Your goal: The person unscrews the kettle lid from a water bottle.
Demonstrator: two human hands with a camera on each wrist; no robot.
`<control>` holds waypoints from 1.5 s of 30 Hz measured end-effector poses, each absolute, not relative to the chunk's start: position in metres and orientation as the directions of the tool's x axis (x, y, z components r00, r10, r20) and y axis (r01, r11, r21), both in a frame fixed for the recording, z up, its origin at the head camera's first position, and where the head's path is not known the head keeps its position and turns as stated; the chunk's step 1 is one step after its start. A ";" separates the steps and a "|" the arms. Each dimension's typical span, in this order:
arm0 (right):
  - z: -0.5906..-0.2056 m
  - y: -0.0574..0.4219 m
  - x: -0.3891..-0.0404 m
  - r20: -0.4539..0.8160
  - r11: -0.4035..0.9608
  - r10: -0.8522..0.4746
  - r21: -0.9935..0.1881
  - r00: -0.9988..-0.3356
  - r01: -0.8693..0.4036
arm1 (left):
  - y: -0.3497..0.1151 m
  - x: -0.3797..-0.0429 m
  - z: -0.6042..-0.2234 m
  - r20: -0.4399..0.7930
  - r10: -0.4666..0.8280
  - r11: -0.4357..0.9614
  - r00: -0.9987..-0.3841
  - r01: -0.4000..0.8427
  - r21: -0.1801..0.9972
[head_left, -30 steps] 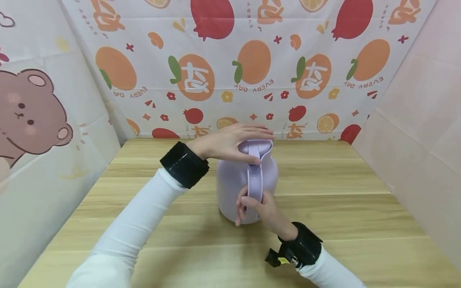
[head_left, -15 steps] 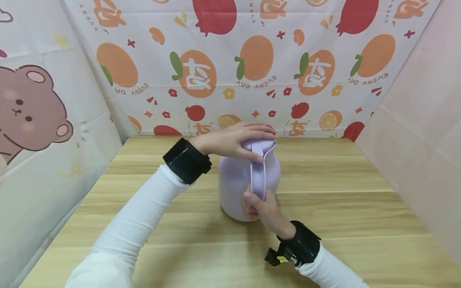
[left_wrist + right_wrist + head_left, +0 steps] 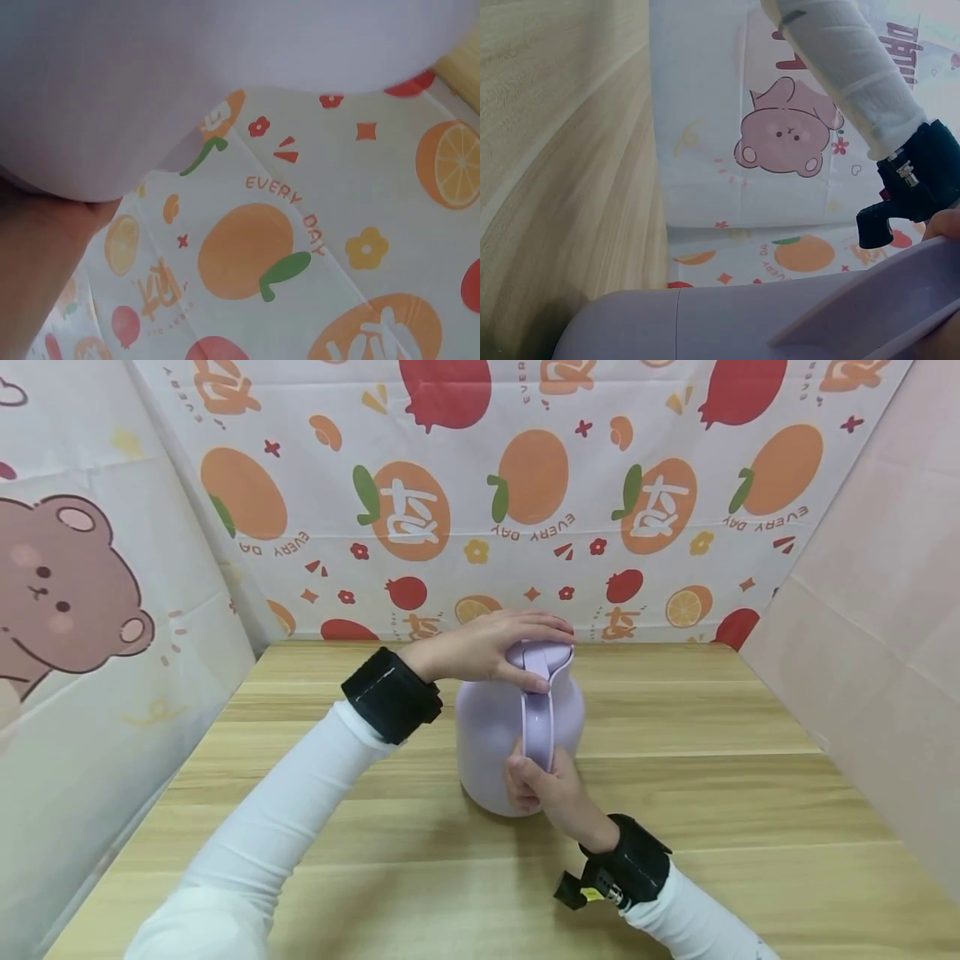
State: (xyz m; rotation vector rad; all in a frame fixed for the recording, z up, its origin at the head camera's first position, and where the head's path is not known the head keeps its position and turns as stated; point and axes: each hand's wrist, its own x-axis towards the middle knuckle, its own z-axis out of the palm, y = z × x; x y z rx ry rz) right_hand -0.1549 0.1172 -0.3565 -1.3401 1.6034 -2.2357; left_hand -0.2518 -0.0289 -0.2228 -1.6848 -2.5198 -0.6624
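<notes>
While the left hand (image 3: 487,647) rests over the lid (image 3: 557,656) of the lilac jug (image 3: 487,743), fingers stretched out and thumb at the top of the handle (image 3: 537,731), the right hand (image 3: 551,789) grips that handle lower down, fingers curled firmly round! Upright stands the jug, centre stage on the wooden counter (image 3: 712,802), fruit-print cloth (image 3: 480,502) behind, black bands (image 3: 390,696) around both wrists.

The right hand (image 3: 546,787) has curled its fingers round the handle (image 3: 537,727)
</notes>
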 end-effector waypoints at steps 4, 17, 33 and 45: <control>-0.356 0.117 -0.154 0.591 -0.445 -0.524 -0.804 -0.614 -0.394 | -0.030 -0.250 -0.224 0.272 0.861 0.337 -0.430 0.882 0.329; -0.354 0.117 -0.153 0.565 -0.412 -0.508 -0.822 -0.650 -0.393 | -0.021 -0.241 -0.227 0.339 0.786 0.431 -0.517 0.851 0.299; -0.353 0.116 -0.151 0.516 -0.408 -0.539 -0.851 -0.666 -0.330 | -0.001 -0.212 -0.220 0.282 0.578 0.688 -0.766 0.643 0.335; -0.351 0.119 -0.152 0.531 -0.435 -0.563 -0.842 -0.633 -0.320 | -0.017 -0.222 -0.210 0.131 0.723 0.632 -0.679 0.725 0.273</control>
